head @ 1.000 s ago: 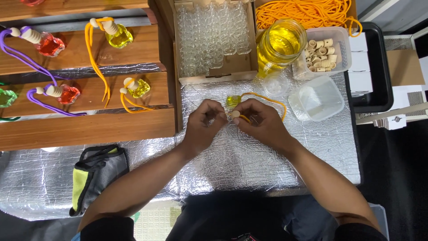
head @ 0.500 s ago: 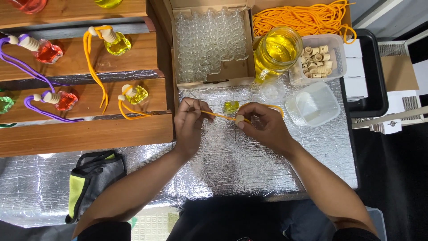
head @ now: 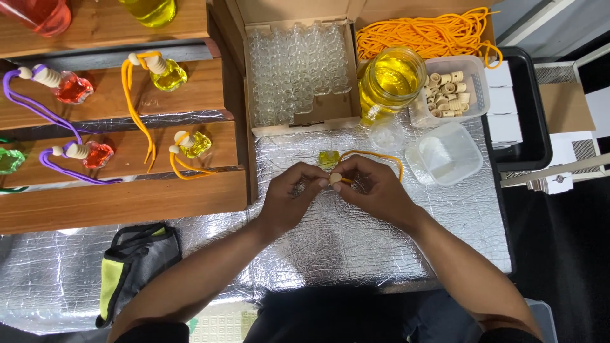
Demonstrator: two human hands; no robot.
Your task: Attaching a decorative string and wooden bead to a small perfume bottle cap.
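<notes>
My left hand (head: 289,198) and my right hand (head: 375,190) meet over the foil-covered table (head: 356,248). Between their fingertips is a small wooden cap (head: 335,178) threaded on an orange cord (head: 375,155), which loops out behind my right hand. A small glass bottle of yellow liquid (head: 328,159) stands just beyond the fingers, touching or nearly touching them. The right thumb and forefinger pinch the cord by the cap; the left fingers hold the cap.
A jar of yellow liquid (head: 391,79), a tub of wooden caps (head: 448,89), a box of empty glass bottles (head: 295,67), orange cords (head: 419,32), an empty plastic tub (head: 445,152). Finished bottles (head: 190,145) rest on wooden steps at left. A bag (head: 130,267) lies lower left.
My hands drew apart along the orange cord half a second ago, then came back together at the cap. The view has shifted slightly.
</notes>
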